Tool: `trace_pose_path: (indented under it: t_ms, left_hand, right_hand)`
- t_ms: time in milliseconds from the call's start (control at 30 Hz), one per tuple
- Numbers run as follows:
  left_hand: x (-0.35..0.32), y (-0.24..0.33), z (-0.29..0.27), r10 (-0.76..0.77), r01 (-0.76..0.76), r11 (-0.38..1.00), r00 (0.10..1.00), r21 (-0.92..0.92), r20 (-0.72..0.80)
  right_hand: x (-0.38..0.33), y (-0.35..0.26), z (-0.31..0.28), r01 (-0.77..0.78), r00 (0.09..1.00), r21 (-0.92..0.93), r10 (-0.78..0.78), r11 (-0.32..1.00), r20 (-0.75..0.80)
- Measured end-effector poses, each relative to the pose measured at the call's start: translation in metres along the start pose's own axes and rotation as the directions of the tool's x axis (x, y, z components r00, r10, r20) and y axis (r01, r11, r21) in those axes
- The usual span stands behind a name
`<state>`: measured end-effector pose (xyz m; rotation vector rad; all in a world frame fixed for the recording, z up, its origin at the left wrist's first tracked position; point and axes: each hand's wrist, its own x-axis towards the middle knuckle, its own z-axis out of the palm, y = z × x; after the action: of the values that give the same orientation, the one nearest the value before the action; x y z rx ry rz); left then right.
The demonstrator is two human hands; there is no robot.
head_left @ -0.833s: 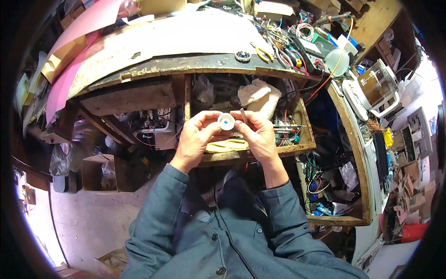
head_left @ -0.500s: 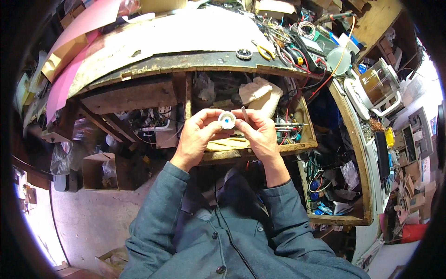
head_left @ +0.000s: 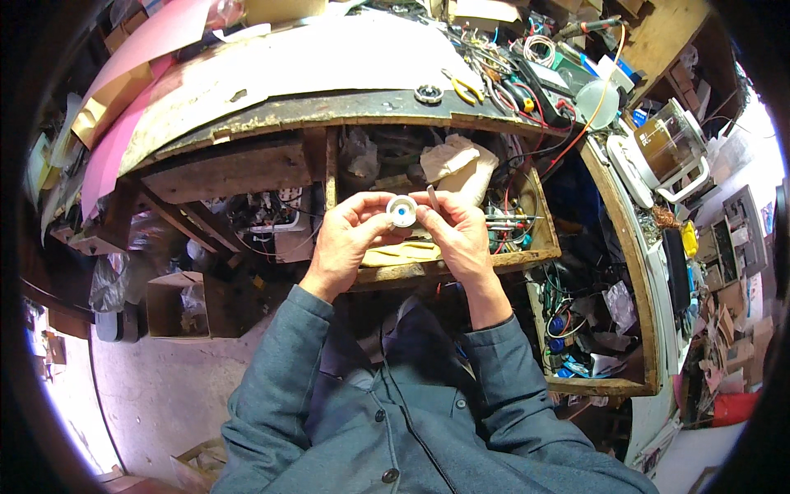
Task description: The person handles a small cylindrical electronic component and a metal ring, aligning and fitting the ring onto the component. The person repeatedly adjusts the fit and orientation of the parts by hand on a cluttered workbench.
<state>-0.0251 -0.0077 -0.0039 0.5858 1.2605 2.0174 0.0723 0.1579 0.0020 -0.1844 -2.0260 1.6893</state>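
Between my two hands, above an open wooden drawer, is a small round white cap-like part with a blue spot at its centre. My left hand is closed on it, thumb and fingers at its left side. My right hand is closed too, its thumb against or very near the part's right edge. From the right fingers a thin, flat, greyish strip sticks up; its lower end is hidden. Yellow cloth-like material lies in the drawer just below my hands.
On the bench edge lie a round dark-rimmed part and yellow-handled pliers. Tangled wires and tools crowd the right. A glass jug stands at the far right, a second drawer below it, and a cardboard box on the left.
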Motion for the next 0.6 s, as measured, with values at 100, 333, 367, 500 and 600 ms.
trace_pose_path:
  t_ms: [100, 333, 367, 500, 600]
  left_hand:
    - [0.0002, 0.0001, -0.001, -0.008, 0.008, 1.0, 1.0, 0.005, 0.005]
    - [0.0008, -0.0007, -0.0001, -0.01, 0.011, 1.0, 1.0, -0.013, 0.007]
    - [0.0008, -0.0012, -0.0008, -0.007, 0.007, 1.0, 1.0, -0.016, 0.008]
    - [0.0001, -0.0004, 0.0002, -0.001, 0.001, 1.0, 1.0, -0.029, 0.003]
    - [0.0003, 0.0001, -0.0004, -0.009, 0.01, 0.999, 1.0, -0.033, 0.006]
  right_hand:
    - [0.0001, -0.0018, 0.001, -0.009, 1.0, 0.025, 0.009, 1.0, -0.003]
    - [0.0007, 0.0034, 0.0005, -0.001, 1.0, 0.034, 0.001, 0.999, 0.002]
    - [0.0009, 0.0037, 0.0004, 0.006, 1.0, 0.03, -0.006, 1.0, 0.005]
    - [0.0006, 0.0001, 0.0013, 0.015, 1.0, 0.019, -0.015, 1.0, 0.013]
    - [-0.0003, 0.0017, 0.0016, 0.026, 1.0, 0.032, -0.026, 0.999, 0.005]
